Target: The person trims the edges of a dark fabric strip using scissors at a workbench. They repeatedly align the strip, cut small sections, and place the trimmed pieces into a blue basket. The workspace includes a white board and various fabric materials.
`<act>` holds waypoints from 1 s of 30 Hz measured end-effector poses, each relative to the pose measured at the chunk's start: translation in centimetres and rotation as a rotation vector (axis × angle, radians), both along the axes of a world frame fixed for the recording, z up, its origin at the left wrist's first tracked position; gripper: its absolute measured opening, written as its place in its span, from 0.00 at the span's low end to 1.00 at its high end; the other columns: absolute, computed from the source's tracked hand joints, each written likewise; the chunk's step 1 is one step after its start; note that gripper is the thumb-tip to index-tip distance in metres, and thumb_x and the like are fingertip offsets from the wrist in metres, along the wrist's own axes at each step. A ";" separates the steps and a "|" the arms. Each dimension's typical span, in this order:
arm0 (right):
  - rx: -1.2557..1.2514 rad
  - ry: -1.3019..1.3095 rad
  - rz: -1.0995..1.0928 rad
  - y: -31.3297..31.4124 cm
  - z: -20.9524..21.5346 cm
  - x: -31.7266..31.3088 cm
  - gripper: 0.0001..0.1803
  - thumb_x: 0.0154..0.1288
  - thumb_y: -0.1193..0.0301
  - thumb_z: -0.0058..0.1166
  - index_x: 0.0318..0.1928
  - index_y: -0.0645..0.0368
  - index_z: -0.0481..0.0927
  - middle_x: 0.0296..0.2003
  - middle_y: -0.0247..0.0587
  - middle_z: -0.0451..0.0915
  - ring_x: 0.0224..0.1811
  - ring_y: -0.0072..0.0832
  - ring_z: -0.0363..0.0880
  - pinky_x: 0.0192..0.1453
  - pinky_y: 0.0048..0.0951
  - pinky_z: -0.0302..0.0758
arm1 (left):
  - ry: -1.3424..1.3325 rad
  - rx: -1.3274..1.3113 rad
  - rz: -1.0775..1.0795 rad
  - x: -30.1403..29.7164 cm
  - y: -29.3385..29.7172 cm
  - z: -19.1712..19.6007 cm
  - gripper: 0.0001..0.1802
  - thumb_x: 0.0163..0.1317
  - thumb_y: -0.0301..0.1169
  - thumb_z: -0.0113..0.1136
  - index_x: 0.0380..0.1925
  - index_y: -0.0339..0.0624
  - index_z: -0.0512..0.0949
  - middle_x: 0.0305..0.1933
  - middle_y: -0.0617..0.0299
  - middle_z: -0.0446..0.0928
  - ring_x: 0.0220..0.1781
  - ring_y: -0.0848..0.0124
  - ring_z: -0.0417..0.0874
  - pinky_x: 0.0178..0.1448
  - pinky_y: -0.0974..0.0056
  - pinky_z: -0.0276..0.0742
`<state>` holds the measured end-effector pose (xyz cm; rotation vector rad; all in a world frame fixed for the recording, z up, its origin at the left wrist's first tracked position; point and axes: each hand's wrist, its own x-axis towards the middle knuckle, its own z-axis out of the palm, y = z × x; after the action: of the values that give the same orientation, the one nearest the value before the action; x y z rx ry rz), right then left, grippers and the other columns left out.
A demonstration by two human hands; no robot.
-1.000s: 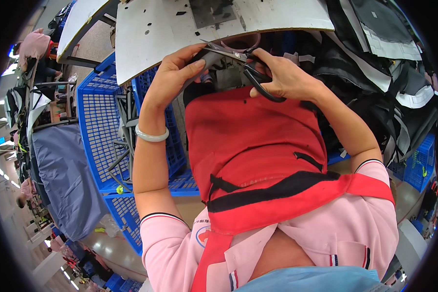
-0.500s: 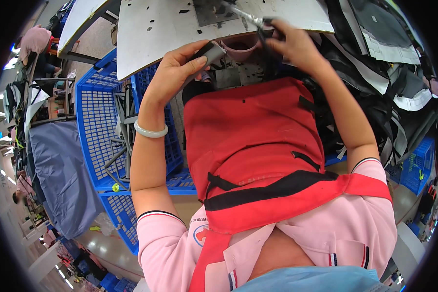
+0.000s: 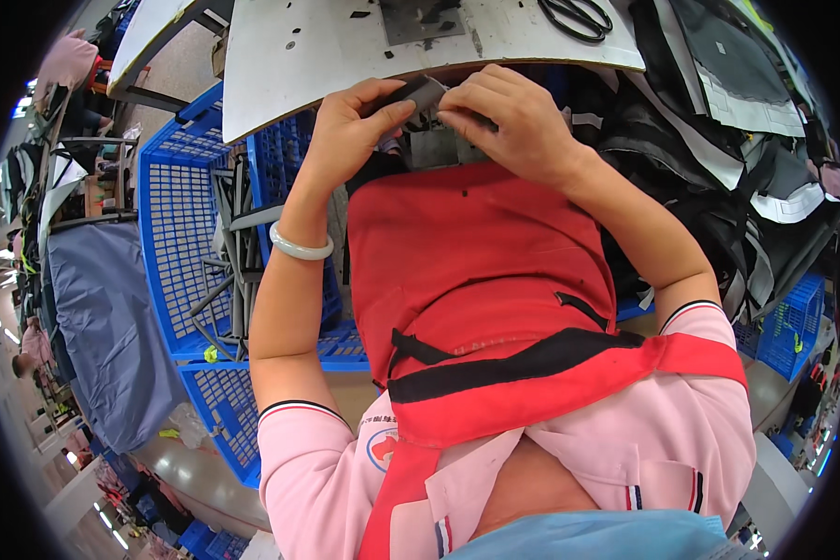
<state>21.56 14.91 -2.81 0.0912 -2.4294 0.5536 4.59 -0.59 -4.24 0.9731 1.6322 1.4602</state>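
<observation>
My left hand (image 3: 357, 126) is closed round a folded grey and black fabric piece (image 3: 426, 95), just past the near edge of the white table. My right hand (image 3: 504, 117) meets the right end of that piece, its fingers curled and pinched on the end; the fingertips partly hide what they grip. On the table to the far right lies a pair of scissors (image 3: 577, 19), its black handle loops showing and the blades out of the picture. A red apron (image 3: 485, 233) covers my lap below both hands.
The white table (image 3: 289, 84) carries a dark metal plate (image 3: 420, 23) and scattered black scraps. Blue plastic crates (image 3: 173, 233) with grey strips stand at my left. Black and grey fabric pieces (image 3: 691, 121) are heaped at my right, beside another blue crate (image 3: 793, 327).
The scissors have left my right hand and now lie on the table. My right hand has come left and down to the fabric piece. My left hand keeps its hold.
</observation>
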 end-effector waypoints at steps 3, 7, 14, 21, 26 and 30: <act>-0.185 0.032 -0.026 -1.0 0.8 -0.2 0.11 0.59 0.67 0.63 0.39 0.57 0.79 0.31 0.38 0.77 0.33 0.33 0.77 0.39 0.30 0.75 | 0.038 -0.017 0.016 0.1 -0.3 0.0 0.17 0.60 0.28 0.66 0.49 0.31 0.79 0.34 0.63 0.81 0.31 0.80 0.77 0.37 0.74 0.74; -0.504 -0.287 -0.040 0.2 1.0 -0.9 0.13 0.61 0.68 0.63 0.41 0.61 0.79 0.28 0.36 0.77 0.30 0.25 0.75 0.36 0.27 0.73 | 0.040 -0.019 0.059 1.0 -0.6 0.7 0.16 0.60 0.28 0.65 0.48 0.33 0.80 0.33 0.65 0.81 0.32 0.80 0.77 0.37 0.74 0.73; -0.861 -0.309 0.074 0.6 -0.4 -1.0 0.09 0.64 0.70 0.60 0.39 0.64 0.79 0.24 0.29 0.74 0.27 0.15 0.70 0.35 0.22 0.69 | 0.199 -0.159 -0.082 0.7 -1.2 0.8 0.15 0.63 0.36 0.63 0.40 0.34 0.81 0.29 0.66 0.79 0.31 0.79 0.76 0.37 0.72 0.72; -0.863 -0.163 -0.029 6.5 1.4 2.5 0.07 0.64 0.70 0.60 0.39 0.59 0.81 0.29 0.27 0.78 0.33 0.14 0.75 0.40 0.18 0.72 | 0.469 -0.467 -0.061 -3.8 -7.7 -1.9 0.17 0.63 0.39 0.60 0.28 0.33 0.79 0.20 0.66 0.70 0.25 0.77 0.65 0.31 0.66 0.63; 0.142 0.017 -0.264 3.6 5.5 3.0 0.33 0.49 0.71 0.68 0.59 0.50 0.75 0.59 0.41 0.72 0.64 0.42 0.67 0.67 0.39 0.64 | 0.393 -0.454 -0.124 -1.5 -7.9 0.8 0.14 0.62 0.33 0.61 0.26 0.30 0.77 0.18 0.65 0.65 0.23 0.78 0.63 0.27 0.65 0.62; 0.035 -0.188 0.316 -2.3 7.1 1.4 0.41 0.45 0.73 0.69 0.64 0.43 0.69 0.51 0.40 0.77 0.57 0.38 0.73 0.66 0.40 0.66 | 0.260 -0.325 -0.285 3.1 -5.6 8.3 0.08 0.59 0.28 0.63 0.28 0.32 0.78 0.19 0.65 0.68 0.24 0.81 0.63 0.27 0.67 0.63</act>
<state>22.94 12.61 4.32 0.4637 -2.6257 0.6844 7.70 -6.21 4.06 1.1832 1.7585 0.8743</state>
